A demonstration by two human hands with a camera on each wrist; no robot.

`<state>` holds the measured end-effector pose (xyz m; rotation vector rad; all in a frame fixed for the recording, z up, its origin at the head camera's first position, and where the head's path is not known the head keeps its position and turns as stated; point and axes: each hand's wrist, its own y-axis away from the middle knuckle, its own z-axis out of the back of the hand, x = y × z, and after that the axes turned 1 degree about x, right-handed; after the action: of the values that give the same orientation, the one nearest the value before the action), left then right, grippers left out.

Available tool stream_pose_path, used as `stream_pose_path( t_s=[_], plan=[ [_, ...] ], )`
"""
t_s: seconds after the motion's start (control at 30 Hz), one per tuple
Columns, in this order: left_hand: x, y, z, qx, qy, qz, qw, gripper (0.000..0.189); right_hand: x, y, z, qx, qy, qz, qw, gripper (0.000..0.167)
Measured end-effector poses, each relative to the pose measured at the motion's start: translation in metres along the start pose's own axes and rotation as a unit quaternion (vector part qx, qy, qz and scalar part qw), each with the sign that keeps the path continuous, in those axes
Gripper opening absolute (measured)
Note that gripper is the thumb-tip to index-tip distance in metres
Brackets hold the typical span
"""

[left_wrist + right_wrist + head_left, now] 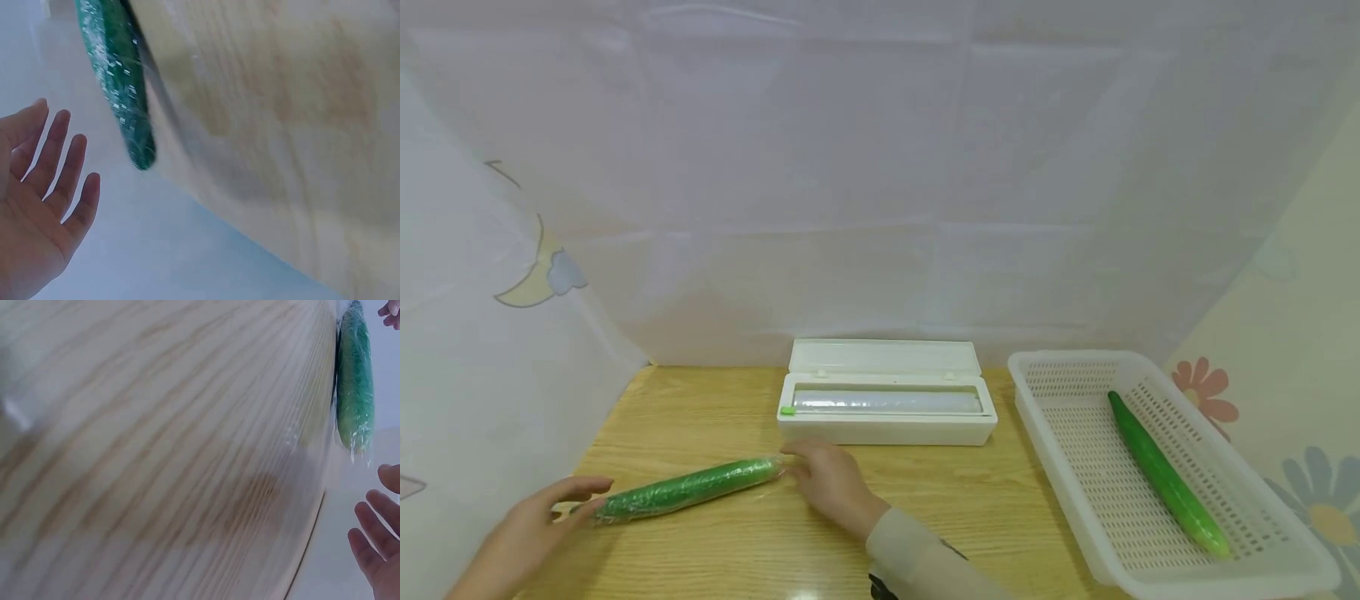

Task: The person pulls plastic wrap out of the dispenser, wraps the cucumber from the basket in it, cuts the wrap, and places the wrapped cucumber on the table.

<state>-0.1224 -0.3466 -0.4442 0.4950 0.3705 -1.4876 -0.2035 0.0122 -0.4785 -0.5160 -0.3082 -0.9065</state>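
A cucumber wrapped in clear plastic film [688,490] lies slantwise on the table. Its film shines in the left wrist view, and loose film sticks out past the lighter end in the right wrist view. At the left end is my left hand [535,525], its fingers [56,156] spread and relaxed, with a gap to the cucumber [115,75] in the wrist view. My right hand [835,483] is by the other end, fingers [375,528] loosely extended just beyond the film. Neither hand grips anything.
Behind the cucumber stands a white film dispenser [887,429] with its lid raised, a roll of film [887,402] inside and a green slider [787,411]. To the right, a white perforated basket [1067,500] holds a bare cucumber [1165,475]. White sheeting [880,167] hangs behind the wooden table [955,500].
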Motion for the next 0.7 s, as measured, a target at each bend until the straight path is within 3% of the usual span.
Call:
stream_pose_path(
  t_s=[0.23, 0.5, 0.7],
  plan=[
    [-0.035, -0.004, -0.015, -0.025, 0.006, -0.073, 0.9970, 0.033, -0.022, 0.016, 0.016, -0.033, 0.027, 0.042, 0.9982, 0.024],
    [-0.079, -0.022, -0.039, -0.039, 0.040, -0.110, 0.9923, 0.025, -0.051, 0.034, 0.038, -0.056, 0.034, 0.041, 0.9970, 0.021],
    [-0.104, -0.042, -0.054, -0.053, 0.038, -0.155, 0.9857, 0.020, -0.073, 0.048, 0.056, -0.121, 0.037, 0.034, 0.9913, 0.023]
  ],
)
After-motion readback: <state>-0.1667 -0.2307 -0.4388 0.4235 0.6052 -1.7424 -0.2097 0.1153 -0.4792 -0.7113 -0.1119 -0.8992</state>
